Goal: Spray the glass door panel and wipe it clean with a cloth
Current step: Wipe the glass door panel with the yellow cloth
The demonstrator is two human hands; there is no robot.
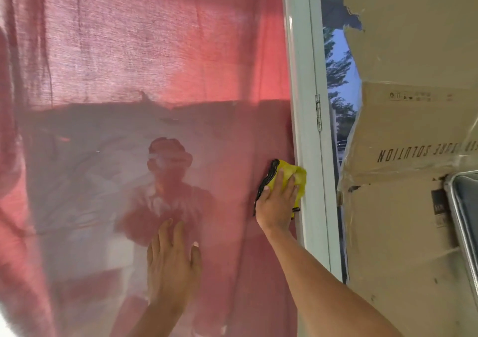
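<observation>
Right forearm reaches up from lower right; right hand [276, 202] presses bunched yellow cloth [297, 175] flat against glass door panel [129, 181], fingers laid nearly straight over it, not wrapped round. Cloth sits at panel's right edge, touching white door frame [307, 130]. Left hand [170, 267] lies flat on glass lower down, fingers straight, holding nothing. Red curtain [155, 39] hangs behind glass. Hinge [318, 113] on frame. Torn cardboard [413, 130] right of frame.

The glass door panel [103, 207] bears a yellow cloth [297, 179] at its right edge and the flat left hand [170, 267].
</observation>
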